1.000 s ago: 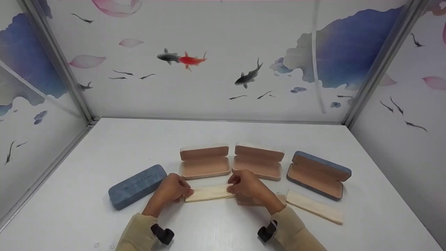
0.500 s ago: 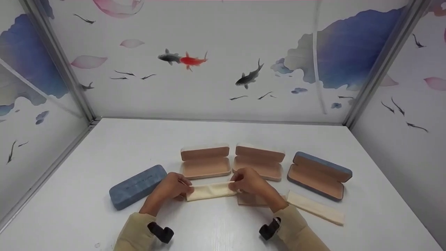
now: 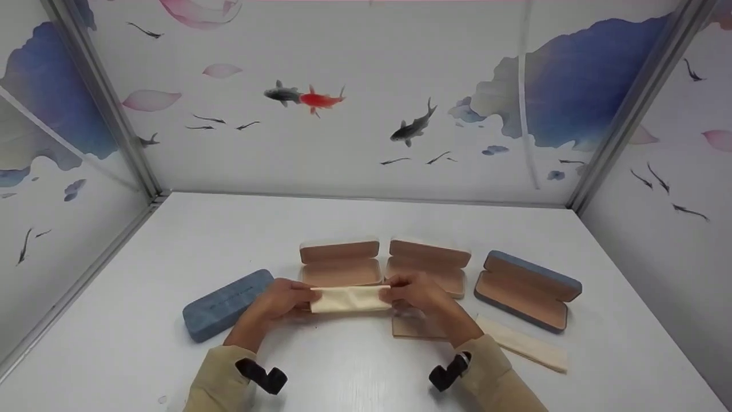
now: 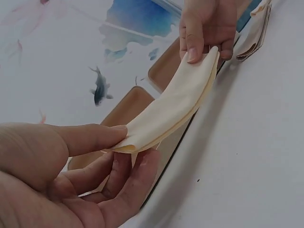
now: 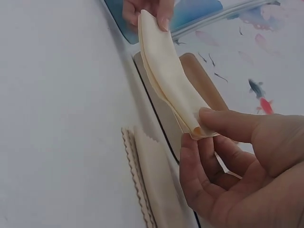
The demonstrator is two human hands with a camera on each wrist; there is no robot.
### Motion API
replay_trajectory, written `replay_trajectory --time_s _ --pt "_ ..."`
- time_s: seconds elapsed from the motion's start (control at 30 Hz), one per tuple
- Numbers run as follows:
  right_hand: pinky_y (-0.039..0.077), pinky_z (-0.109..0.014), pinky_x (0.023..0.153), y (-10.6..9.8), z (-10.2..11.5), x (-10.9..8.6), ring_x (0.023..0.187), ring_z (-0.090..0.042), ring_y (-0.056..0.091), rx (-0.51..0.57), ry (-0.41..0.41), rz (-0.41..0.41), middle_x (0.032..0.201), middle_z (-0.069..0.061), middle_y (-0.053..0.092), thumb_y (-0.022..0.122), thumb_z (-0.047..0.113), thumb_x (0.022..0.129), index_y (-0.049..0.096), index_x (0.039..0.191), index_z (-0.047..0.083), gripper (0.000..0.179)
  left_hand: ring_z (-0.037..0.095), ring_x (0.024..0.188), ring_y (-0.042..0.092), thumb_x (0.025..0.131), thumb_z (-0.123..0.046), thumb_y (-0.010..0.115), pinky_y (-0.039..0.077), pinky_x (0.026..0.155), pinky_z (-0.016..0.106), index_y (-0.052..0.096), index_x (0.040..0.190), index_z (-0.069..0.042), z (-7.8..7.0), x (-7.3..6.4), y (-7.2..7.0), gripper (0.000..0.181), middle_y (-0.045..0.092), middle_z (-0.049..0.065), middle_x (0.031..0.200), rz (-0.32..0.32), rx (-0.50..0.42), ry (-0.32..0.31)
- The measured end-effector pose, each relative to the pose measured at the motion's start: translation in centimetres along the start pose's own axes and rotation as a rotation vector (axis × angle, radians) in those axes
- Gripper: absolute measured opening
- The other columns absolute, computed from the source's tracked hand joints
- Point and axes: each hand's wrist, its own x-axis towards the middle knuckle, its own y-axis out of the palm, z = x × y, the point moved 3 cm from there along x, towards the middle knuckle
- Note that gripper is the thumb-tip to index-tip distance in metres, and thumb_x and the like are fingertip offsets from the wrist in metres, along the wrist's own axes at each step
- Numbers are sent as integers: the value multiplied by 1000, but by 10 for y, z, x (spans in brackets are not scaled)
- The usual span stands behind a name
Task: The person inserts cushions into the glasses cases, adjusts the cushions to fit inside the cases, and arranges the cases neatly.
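A folded cream cloth [image 3: 350, 300] spans between my two hands, raised off the table. My left hand [image 3: 280, 300] pinches its left end, thumb on top and fingers beneath. At the other end my right hand [image 3: 420, 294] pinches it the same way. Seen in the left wrist view, the cloth [image 4: 175, 102] bends in a shallow curve and shows several stacked layers along its edge. Just behind it stands an open eyeglass case [image 3: 340, 272] with a tan lining, its front edge partly hidden by the cloth. A second open case [image 3: 434, 274] is partly covered by my right hand.
A closed blue eyeglass case [image 3: 229, 306] lies left of my left hand. Far right, a blue case [image 3: 523, 297] stands open. In front of the right-hand cases lie a folded tan cloth [image 3: 414, 328], partly under my right forearm, and another cream cloth [image 3: 532, 346]. Printed panels enclose the table.
Both hands have lifted the cream cloth from the table and moved it slightly away from me, toward the open case. The cases and other cloths have stayed put.
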Motion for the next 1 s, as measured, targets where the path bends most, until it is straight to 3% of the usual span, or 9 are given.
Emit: replay_trajectory --time_s 0.2,0.47,0.67,0.77,1.0 --pt "59 -31 80 0 -1 3 82 -14 67 80 -11 -21 90 -1 68 77 14 88 69 107 1 25 14 85 71 92 -17 73 61 77 31 67 117 9 2 2 -4 36 72 4 94 -87 -13 -42" --pt "59 -30 86 3 4 8 88 -14 66 177 -72 -18 102 -7 67 67 4 93 63 121 -8 31 13 84 70 92 -6 70 61 80 30 59 129 13 4 2 -9 43 71 9 99 -137 -93 -44" --pt "60 -30 85 4 10 8 91 -16 68 221 -71 -112 113 -13 69 69 4 92 66 123 -4 32 15 83 71 91 -2 70 62 82 33 57 129 15 3 4 -8 45 70 14 103 -168 -131 -8" --pt "60 -31 85 5 13 8 90 -16 70 235 -71 -169 111 -13 70 71 5 91 68 120 -3 30 15 81 73 90 -4 72 62 82 35 59 128 15 1 4 -9 44 71 14 104 -199 -156 11" --pt "61 -28 76 7 18 15 78 -12 70 259 -84 -243 95 -10 71 74 2 88 67 113 -7 28 15 81 72 89 -5 74 62 80 32 63 126 11 -5 3 -12 42 71 16 108 -268 -132 -14"
